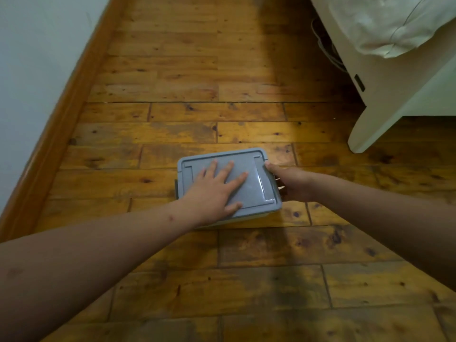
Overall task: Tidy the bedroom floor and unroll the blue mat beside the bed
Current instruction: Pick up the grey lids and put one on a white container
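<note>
Grey-blue plastic box (249, 193) on the wooden floor (197, 70), between the skirting (61, 124) at left and the bed (385, 95) at upper right, well apart from both. Left hand (214, 186) lies flat on the lid (256, 174), fingers straight and spread, probably to steady the box or press the lid home. Right hand (291, 183) grasps the box's right end, thumb on the rim and fingers curled down the side, a hold suited to sliding or lifting it while tidying. Blue mat: not in view.

Hidden or unclear:
- the box's contents, under the opaque lid
- the right fingers, behind the box wall
- two pale slivers between right hand and box, which cannot be identified
- the space under the bed, dark save for some cables (328, 50)

Bedding (385, 25) overhangs the bed's edge and is cut off by the frame.
</note>
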`<state>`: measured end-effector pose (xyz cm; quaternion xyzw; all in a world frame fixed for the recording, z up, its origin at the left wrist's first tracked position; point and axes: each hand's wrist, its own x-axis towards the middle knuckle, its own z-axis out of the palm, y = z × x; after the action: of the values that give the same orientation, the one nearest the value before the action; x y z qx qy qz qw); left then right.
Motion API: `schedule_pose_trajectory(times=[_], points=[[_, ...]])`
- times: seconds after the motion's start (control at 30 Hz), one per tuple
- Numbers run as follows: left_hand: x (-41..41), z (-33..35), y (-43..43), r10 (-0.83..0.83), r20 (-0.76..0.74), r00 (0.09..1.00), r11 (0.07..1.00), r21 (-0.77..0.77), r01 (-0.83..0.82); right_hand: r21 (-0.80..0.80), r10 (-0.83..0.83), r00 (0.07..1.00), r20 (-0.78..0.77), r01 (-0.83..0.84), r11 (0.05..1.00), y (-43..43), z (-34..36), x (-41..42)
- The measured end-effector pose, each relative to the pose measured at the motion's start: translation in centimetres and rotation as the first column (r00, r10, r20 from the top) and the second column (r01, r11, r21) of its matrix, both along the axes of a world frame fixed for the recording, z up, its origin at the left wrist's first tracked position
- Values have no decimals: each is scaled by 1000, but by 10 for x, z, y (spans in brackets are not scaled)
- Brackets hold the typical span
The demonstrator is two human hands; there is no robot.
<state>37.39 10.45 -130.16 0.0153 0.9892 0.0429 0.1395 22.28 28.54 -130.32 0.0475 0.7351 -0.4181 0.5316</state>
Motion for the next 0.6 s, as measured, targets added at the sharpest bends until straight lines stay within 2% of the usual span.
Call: schedule_pose_trajectory(times=[0.1, 0.3, 0.37, 0.47, 0.6], points=[[2, -13, 1, -38, 16, 999, 998, -47, 39, 6, -81, 993, -81, 81, 997, -4, 1, 4], [5, -22, -3, -42, -55, 998, 998, -38, 40, 39, -108, 911, -399, 134, 990, -1, 6, 20], [6, -23, -3, -36, -59, 998, 999, -38, 34, 75, -48, 851, -522, 102, 992, -1, 8, 26], [7, -23, -1, -31, -67, 997, 999, -37, 28, 247, 163, 712, -683, 15, 969, -4, 12, 35], [6, -21, 1, -26, -63, 998, 999, -37, 24, 424, 356, 630, -690, -47, 904, -16, 16, 43]])
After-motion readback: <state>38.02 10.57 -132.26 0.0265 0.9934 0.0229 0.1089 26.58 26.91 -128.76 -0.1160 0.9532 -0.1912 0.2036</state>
